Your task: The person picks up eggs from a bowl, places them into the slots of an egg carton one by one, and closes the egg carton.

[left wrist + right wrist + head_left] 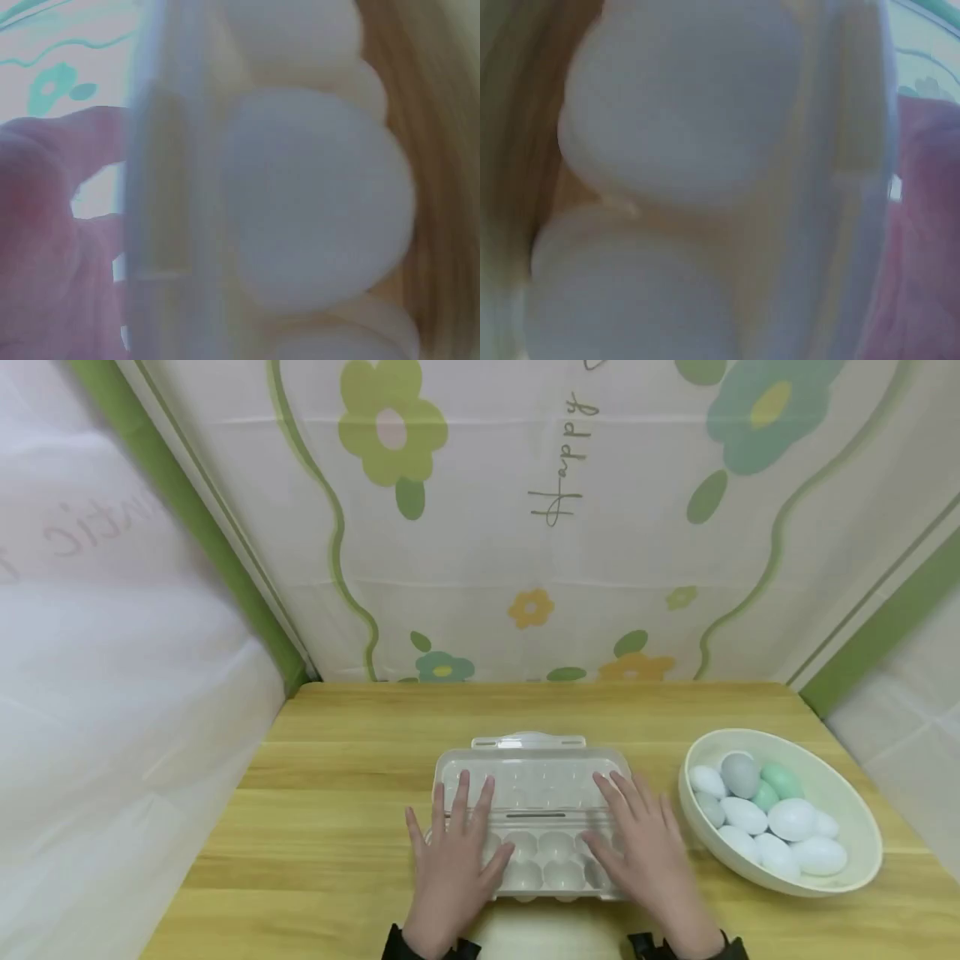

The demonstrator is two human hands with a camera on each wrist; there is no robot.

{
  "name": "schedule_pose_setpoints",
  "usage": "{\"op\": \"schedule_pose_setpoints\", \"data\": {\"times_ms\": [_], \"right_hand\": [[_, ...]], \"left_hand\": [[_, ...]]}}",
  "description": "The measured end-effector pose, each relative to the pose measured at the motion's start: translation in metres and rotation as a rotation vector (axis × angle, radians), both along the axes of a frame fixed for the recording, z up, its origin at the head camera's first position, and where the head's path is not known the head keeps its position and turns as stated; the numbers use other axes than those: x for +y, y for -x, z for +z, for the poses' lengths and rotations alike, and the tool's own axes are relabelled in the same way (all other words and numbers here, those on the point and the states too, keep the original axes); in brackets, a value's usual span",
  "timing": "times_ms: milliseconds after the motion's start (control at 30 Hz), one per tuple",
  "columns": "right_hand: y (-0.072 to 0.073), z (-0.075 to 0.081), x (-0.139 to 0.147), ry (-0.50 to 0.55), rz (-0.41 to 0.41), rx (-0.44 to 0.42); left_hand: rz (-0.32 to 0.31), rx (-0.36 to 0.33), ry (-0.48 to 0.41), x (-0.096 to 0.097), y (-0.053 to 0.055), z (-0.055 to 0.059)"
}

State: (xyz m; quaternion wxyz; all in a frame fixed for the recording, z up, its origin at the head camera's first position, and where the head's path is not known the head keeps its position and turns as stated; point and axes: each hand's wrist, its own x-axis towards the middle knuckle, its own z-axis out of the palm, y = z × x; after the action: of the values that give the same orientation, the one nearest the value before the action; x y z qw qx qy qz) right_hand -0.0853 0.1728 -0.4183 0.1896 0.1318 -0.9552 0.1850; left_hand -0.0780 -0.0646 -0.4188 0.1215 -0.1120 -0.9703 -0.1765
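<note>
A translucent plastic egg carton (562, 875) lies unfolded on the table, its cupped near half toward the person and its other half behind the hinge. A white handle (528, 741) runs along the far edge. Over the carton's left side, my left hand (453, 868) spreads its fingers. My right hand (647, 852) does likewise over the right side, fingertips overlapping the far half. In the left wrist view, rounded cups (322, 202) fill the middle, with the hand (37, 232) behind the rim. Similar cups (682, 105) show in the right wrist view, the hand (937, 232) partly hidden.
To the right stands a cream bowl (862, 843) holding several white, grey and green eggs (791, 818). The wooden table (315, 827) ends at a flowered cloth (465, 543) at the back, with white cloth hanging on both sides.
</note>
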Motion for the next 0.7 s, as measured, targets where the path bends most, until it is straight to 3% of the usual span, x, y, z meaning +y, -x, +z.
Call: {"op": "schedule_pose_setpoints", "data": {"times_ms": [133, 300, 400, 533, 633, 700], "right_hand": [[0.003, 0.007, 0.011, -0.005, 0.079, 0.070], [-0.002, 0.018, 0.022, -0.034, 0.110, 0.073], [-0.007, 0.022, 0.031, -0.062, 0.119, 0.026], [-0.017, 0.023, 0.049, -0.108, 0.118, 0.023], [-0.023, 0.022, 0.063, -0.139, 0.122, 0.080], [-0.026, 0.023, 0.070, -0.154, 0.119, 0.098]], "left_hand": [[-0.019, -0.026, -0.149, -0.013, 0.001, 0.009], [0.036, -0.101, -0.298, -0.044, 0.010, 0.014], [0.068, -0.240, -0.405, -0.065, 0.017, 0.013], [0.084, -0.520, -0.647, -0.088, 0.027, 0.004], [0.046, -0.677, -0.797, -0.100, 0.032, -0.008], [-0.031, -0.745, -0.856, -0.106, 0.035, -0.015]]}}
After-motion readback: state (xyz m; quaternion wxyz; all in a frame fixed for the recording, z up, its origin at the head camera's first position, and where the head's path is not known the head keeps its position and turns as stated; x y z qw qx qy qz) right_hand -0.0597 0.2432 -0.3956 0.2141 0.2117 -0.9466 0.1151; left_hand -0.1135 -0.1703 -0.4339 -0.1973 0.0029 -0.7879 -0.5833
